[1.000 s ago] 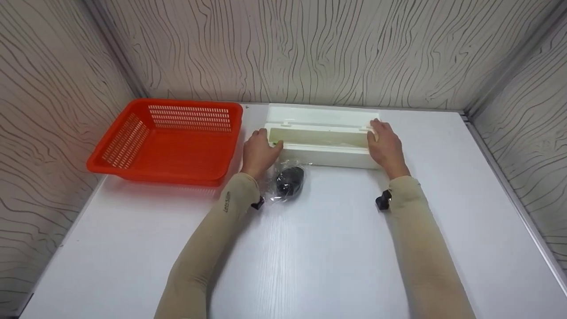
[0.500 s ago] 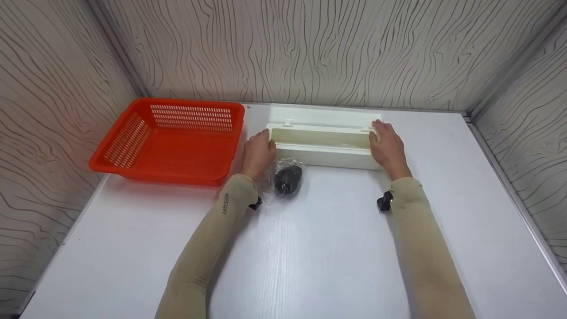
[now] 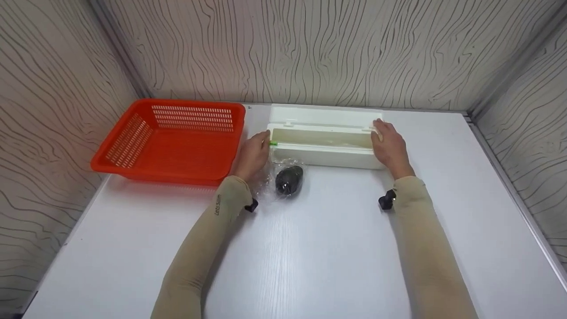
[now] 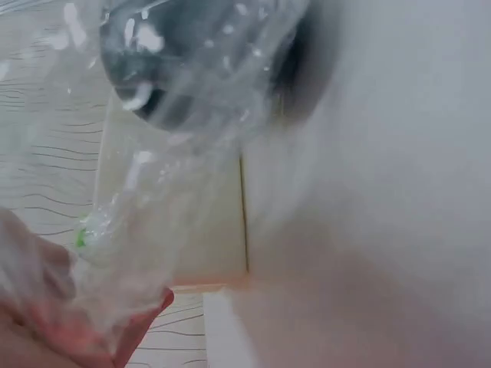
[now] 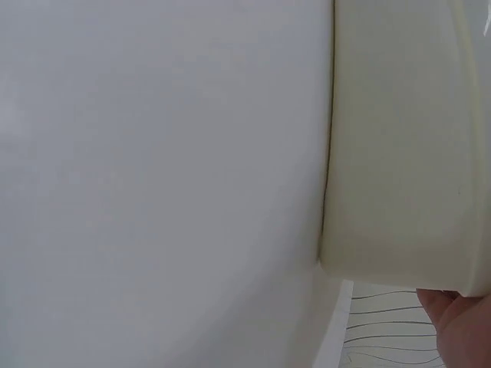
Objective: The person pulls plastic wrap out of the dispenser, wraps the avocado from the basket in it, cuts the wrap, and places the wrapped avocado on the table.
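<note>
A long white box lies at the back of the table, its hinged lid tipped back and its pale inside showing. My left hand is at the box's left end, fingertips against the corner, beside a small green bit on the rim. At the opposite end, my right hand grips the corner between thumb and fingers. Just in front of the box's left part sits a dark oval object in crinkled clear plastic. That plastic partly covers the left hand in the left wrist view.
To the left stands an orange-red plastic basket with slotted sides, close to my left hand. Wood-patterned panels rise behind and on both sides of the white table.
My left thumb has drawn back from over the box's front edge, and the left hand has shifted slightly left. The right hand keeps its hold. The box stays about where it was.
</note>
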A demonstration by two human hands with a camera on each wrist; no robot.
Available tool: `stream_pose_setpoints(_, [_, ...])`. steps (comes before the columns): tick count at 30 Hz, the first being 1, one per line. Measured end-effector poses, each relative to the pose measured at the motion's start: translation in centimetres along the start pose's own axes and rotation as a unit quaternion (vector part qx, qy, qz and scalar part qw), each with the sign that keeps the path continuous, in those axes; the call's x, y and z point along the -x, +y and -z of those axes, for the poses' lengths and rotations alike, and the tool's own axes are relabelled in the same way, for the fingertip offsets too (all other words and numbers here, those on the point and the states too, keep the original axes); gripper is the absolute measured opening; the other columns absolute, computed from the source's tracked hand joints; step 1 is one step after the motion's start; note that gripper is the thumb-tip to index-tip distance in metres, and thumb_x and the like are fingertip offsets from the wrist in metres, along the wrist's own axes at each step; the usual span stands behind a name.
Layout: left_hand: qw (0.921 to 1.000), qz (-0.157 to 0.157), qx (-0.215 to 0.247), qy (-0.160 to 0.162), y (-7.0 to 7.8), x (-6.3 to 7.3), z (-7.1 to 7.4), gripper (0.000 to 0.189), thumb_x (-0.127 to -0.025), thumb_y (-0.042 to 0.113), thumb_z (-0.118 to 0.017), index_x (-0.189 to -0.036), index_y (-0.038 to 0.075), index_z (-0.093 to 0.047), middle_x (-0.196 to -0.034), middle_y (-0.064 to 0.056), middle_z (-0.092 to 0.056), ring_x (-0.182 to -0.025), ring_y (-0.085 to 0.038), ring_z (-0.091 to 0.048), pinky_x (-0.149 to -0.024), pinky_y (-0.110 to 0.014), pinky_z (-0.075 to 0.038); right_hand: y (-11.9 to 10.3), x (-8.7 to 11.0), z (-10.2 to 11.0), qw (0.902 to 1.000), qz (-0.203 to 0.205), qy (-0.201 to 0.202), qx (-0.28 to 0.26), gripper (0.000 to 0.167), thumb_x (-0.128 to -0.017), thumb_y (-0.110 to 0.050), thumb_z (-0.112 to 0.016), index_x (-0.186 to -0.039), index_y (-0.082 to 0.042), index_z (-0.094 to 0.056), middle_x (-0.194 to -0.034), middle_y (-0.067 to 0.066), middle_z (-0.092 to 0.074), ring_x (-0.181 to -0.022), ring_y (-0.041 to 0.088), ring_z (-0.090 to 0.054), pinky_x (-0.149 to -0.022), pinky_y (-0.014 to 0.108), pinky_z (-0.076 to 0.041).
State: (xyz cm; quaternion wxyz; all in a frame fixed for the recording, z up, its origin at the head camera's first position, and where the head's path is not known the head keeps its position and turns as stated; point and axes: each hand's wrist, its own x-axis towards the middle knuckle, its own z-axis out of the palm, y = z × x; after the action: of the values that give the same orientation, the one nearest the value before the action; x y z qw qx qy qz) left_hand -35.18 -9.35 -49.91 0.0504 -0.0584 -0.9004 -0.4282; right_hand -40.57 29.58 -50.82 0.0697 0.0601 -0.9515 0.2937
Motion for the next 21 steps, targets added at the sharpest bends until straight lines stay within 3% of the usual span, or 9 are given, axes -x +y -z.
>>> stream_pose_setpoints(4, [0.9998, -0.004, 0.017, 0.006, -0.4, -0.2, -0.1, 0.042, -0.111, 0.018, -0.046, -0.15, 0.005, -0.053, -0.153, -0.014, -0.054, -0.145, -0.029, -0.049, -0.121, -0.042, -0.039, 0.1, 0.1, 0.3, 0.9999, 0.008, 0.01, 0.001, 0.055, -0.112, -0.032, -0.031, -0.161, -0.006, -0.034, -0.168, 0.018, -0.03, -0.155, 0.043, -0.025, -0.128, 0.057, -0.018])
stream_pose_setpoints(7, [0.9993, 0.0, 0.035, 0.011, -0.5, -0.4, -0.1, 0.037, -0.108, 0.015, -0.051, -0.142, 0.004, -0.06, -0.145, -0.015, -0.062, -0.129, -0.029, -0.063, -0.108, -0.041, -0.053, 0.2, 0.1, 0.4, 0.9994, 0.013, 0.029, 0.015, 0.054, -0.112, -0.031, -0.029, -0.16, -0.006, -0.036, -0.166, 0.018, -0.034, -0.154, 0.042, -0.029, -0.127, 0.056, -0.021])
stream_pose_setpoints(11, [0.9986, 0.001, 0.052, 0.013, -0.7, -0.8, -0.1, 0.029, -0.106, 0.017, -0.057, -0.131, 0.005, -0.064, -0.129, -0.016, -0.068, -0.104, -0.028, -0.068, -0.089, -0.039, -0.06, 0.1, -0.1, 0.3, 0.9934, 0.025, 0.094, 0.062, 0.05, -0.111, -0.028, -0.033, -0.153, -0.004, -0.047, -0.154, 0.022, -0.05, -0.145, 0.043, -0.043, -0.121, 0.057, -0.032])
stream_pose_setpoints(13, [0.9986, -0.001, 0.053, 0.006, -0.9, -1.0, -0.1, 0.034, -0.105, 0.019, -0.059, -0.137, 0.009, -0.06, -0.129, -0.016, -0.066, -0.107, -0.028, -0.067, -0.092, -0.039, -0.059, -0.4, -0.1, 0.1, 0.9863, 0.041, 0.136, 0.084, 0.046, -0.11, -0.026, -0.039, -0.147, -0.002, -0.054, -0.144, 0.024, -0.057, -0.138, 0.044, -0.049, -0.117, 0.058, -0.037])
stream_pose_setpoints(17, [0.997, 0.0, 0.069, -0.034, -1.2, -1.5, -0.1, 0.045, -0.108, 0.026, -0.054, -0.153, 0.019, -0.049, -0.148, -0.017, -0.055, -0.126, -0.033, -0.061, -0.105, -0.046, -0.053, -3.5, 0.9, -1.1, 0.9713, 0.098, 0.2, 0.083, 0.035, -0.104, -0.02, -0.054, -0.131, -0.001, -0.066, -0.122, 0.023, -0.067, -0.12, 0.042, -0.058, -0.105, 0.057, -0.046])
stream_pose_setpoints(19, [0.9948, 0.008, 0.087, -0.052, -1.3, -1.8, -0.1, 0.045, -0.11, 0.029, -0.05, -0.154, 0.023, -0.048, -0.154, -0.015, -0.05, -0.132, -0.032, -0.057, -0.109, -0.048, -0.049, -6.1, 1.8, -2.4, 0.9675, 0.138, 0.202, 0.062, 0.029, -0.101, -0.017, -0.06, -0.124, -0.003, -0.07, -0.112, 0.019, -0.07, -0.11, 0.04, -0.061, -0.095, 0.054, -0.05])
stream_pose_setpoints(21, [0.9923, 0.019, 0.107, -0.059, -1.3, -1.9, -0.2, 0.042, -0.11, 0.031, -0.05, -0.151, 0.023, -0.05, -0.155, -0.014, -0.049, -0.131, -0.029, -0.057, -0.109, -0.046, -0.048, -9.0, 2.7, -4.0, 0.9656, 0.183, 0.18, 0.043, 0.023, -0.099, -0.016, -0.063, -0.117, -0.004, -0.073, -0.104, 0.015, -0.072, -0.099, 0.036, -0.064, -0.087, 0.05, -0.055])
